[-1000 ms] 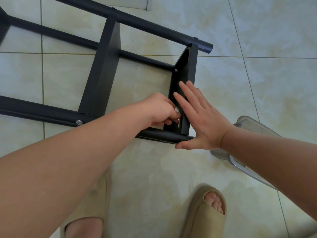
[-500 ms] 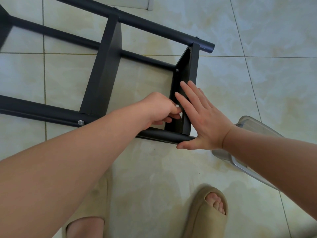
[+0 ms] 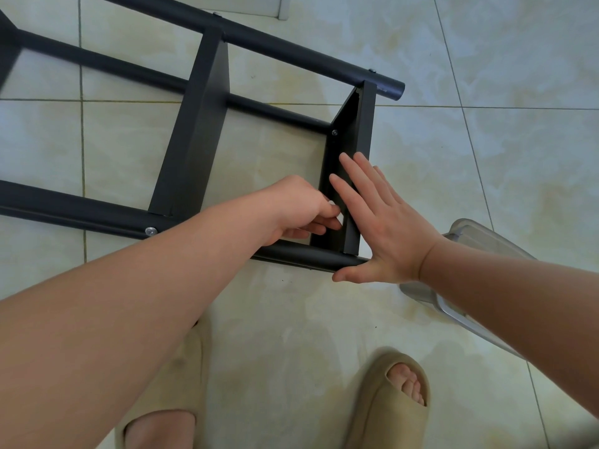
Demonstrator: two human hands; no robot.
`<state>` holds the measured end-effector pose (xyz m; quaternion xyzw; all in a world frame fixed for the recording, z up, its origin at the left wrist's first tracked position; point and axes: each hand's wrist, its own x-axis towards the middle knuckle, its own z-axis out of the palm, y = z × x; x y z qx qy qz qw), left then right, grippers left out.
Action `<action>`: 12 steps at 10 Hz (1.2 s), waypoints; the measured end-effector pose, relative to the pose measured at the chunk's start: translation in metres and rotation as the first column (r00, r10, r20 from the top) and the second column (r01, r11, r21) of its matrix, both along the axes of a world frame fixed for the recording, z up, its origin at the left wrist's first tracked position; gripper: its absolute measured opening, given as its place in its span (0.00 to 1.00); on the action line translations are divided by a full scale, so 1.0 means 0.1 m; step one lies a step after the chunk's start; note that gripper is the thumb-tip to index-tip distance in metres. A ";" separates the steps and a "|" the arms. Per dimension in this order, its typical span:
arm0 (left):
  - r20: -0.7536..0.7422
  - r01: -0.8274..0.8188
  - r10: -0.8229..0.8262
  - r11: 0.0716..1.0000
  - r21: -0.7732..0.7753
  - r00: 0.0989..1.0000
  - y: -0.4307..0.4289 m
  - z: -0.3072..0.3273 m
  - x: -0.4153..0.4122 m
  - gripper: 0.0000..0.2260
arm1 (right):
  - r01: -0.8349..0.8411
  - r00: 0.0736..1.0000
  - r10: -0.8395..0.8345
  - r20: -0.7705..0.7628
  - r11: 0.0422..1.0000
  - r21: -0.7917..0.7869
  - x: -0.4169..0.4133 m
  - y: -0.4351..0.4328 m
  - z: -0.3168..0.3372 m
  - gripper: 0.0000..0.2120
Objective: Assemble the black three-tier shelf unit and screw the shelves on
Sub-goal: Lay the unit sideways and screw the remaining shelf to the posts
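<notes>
Little moved: your left hand (image 3: 298, 205) has turned its fingertips slightly; your right hand (image 3: 389, 228) stayed put.
- 6 o'clock: slippers (image 3: 389, 400).
- Centre: left fingers curled together, pinching what may be a screw (image 3: 332, 202). Right hand flat, fingers spread straight, bracing the end shelf (image 3: 363, 131).
- 9 to 1 o'clock: shelf unit (image 3: 194, 124), on its side on the tiles.
- Step: fastening the end shelf to the near tube (image 3: 308, 256).
- Next: firm bracing, straight threading.
- Hidden: the hole. The unit is cut off at 10 o'clock.
</notes>
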<state>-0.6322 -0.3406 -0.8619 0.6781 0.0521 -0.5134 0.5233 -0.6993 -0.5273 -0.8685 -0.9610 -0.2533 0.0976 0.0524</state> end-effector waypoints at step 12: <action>0.235 0.462 -0.475 0.880 0.110 0.848 0.14 -0.01 0.07 0.07 | -0.001 1.000 0.001 -0.002 1.000 -0.017 0.00 0.00 0.00 0.60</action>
